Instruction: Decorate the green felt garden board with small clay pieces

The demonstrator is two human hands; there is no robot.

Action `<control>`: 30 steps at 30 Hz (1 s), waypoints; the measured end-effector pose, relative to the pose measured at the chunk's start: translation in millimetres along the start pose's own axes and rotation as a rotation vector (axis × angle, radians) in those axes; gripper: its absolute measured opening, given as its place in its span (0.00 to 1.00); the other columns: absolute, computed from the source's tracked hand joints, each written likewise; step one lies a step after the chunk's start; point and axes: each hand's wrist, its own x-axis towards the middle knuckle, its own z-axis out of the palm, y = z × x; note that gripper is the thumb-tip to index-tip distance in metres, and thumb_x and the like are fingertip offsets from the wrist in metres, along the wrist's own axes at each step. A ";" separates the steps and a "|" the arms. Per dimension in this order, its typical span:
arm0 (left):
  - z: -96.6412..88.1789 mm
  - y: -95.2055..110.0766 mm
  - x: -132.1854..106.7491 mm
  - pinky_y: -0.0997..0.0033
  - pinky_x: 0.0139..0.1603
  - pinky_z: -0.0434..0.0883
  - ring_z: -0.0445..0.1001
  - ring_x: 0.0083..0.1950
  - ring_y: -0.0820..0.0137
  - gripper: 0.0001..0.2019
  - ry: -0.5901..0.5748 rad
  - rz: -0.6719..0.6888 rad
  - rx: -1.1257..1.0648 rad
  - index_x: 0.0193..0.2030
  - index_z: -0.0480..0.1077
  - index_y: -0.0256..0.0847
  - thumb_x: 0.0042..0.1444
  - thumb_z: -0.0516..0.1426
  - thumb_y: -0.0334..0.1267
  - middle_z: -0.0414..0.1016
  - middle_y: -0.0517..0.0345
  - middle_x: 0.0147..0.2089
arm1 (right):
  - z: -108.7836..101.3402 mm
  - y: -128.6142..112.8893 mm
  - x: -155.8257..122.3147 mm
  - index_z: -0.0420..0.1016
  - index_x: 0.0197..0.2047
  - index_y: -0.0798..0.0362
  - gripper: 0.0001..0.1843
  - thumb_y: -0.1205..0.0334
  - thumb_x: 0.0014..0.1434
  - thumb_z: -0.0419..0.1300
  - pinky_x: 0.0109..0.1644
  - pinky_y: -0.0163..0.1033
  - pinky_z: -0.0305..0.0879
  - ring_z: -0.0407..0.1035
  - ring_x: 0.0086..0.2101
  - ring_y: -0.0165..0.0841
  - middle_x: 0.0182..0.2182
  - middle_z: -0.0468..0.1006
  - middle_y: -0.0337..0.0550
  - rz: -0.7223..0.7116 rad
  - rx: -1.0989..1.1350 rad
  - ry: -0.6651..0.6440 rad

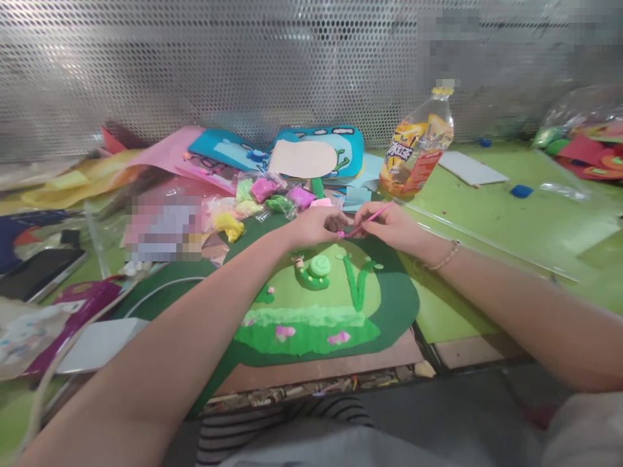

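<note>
A dark green felt board [399, 305] lies before me, with a light green clay scene on it. The scene has a green clay snail [315, 269], a green stem [355, 285] and pink flowers on a grass strip [311, 327]. My left hand [316, 225] pinches a small pink clay piece [341, 233] at the board's far edge. My right hand [389, 224] grips a thin pink modelling stick [372, 218], its tip touching that pink piece. A beaded bracelet [445, 259] circles my right wrist.
Small bags of coloured clay [272, 194] lie just behind my hands, with a yellow clay lump [230, 226] to the left. A plastic drink bottle [418, 152] leans at the back right. Coloured paper sheets [160, 155] pile up left; a perforated metal wall [243, 65] stands behind.
</note>
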 end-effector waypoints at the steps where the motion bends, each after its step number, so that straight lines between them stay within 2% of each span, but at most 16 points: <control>1: 0.0 0.8 -0.2 0.71 0.39 0.68 0.70 0.36 0.73 0.17 -0.003 0.001 -0.003 0.45 0.71 0.35 0.46 0.59 0.34 0.72 0.56 0.35 | 0.2 0.5 0.0 0.70 0.28 0.54 0.06 0.73 0.47 0.54 0.33 0.35 0.69 0.72 0.26 0.29 0.23 0.77 0.39 -0.006 -0.014 -0.003; 11: 0.3 4.4 0.4 0.71 0.40 0.67 0.70 0.36 0.73 0.15 -0.009 -0.008 -0.032 0.42 0.71 0.35 0.45 0.60 0.32 0.73 0.56 0.35 | 0.4 -4.0 -1.6 0.69 0.30 0.54 0.08 0.74 0.50 0.53 0.34 0.35 0.70 0.75 0.29 0.31 0.26 0.78 0.41 -0.005 -0.177 -0.079; 16: 0.0 7.0 -0.9 0.71 0.39 0.67 0.69 0.35 0.74 0.15 -0.014 -0.025 -0.053 0.43 0.72 0.34 0.46 0.59 0.32 0.73 0.56 0.35 | -3.7 -7.4 -3.0 0.69 0.31 0.53 0.08 0.75 0.50 0.53 0.32 0.35 0.69 0.74 0.29 0.32 0.26 0.78 0.40 -0.049 -0.273 -0.107; 21: 0.4 6.7 0.1 0.71 0.37 0.68 0.70 0.34 0.74 0.15 0.011 -0.019 -0.095 0.43 0.71 0.33 0.46 0.59 0.32 0.73 0.55 0.34 | -4.4 -8.5 -3.9 0.67 0.32 0.53 0.05 0.72 0.52 0.54 0.32 0.36 0.70 0.74 0.28 0.32 0.27 0.76 0.40 -0.051 -0.180 -0.077; 25: -3.3 6.3 2.3 0.69 0.41 0.69 0.72 0.37 0.73 0.16 0.033 0.018 -0.142 0.43 0.70 0.33 0.46 0.61 0.34 0.74 0.52 0.37 | -2.4 -9.0 -5.0 0.63 0.34 0.52 0.03 0.68 0.56 0.55 0.29 0.35 0.69 0.72 0.25 0.29 0.25 0.72 0.37 -0.092 -0.069 0.070; 27: -5.7 8.0 2.0 0.69 0.42 0.70 0.72 0.39 0.73 0.17 -0.002 0.051 -0.165 0.43 0.69 0.33 0.45 0.61 0.35 0.74 0.52 0.39 | -1.1 -8.0 -5.7 0.62 0.36 0.51 0.03 0.66 0.58 0.54 0.26 0.34 0.67 0.70 0.22 0.27 0.24 0.71 0.35 -0.095 -0.031 0.104; 30: -6.4 12.2 -0.3 0.70 0.41 0.70 0.73 0.38 0.73 0.15 -0.103 0.075 -0.175 0.42 0.70 0.34 0.45 0.60 0.32 0.75 0.52 0.38 | 2.1 -6.6 -7.1 0.62 0.36 0.51 0.01 0.65 0.60 0.51 0.22 0.33 0.63 0.66 0.19 0.26 0.22 0.69 0.34 -0.097 -0.031 0.035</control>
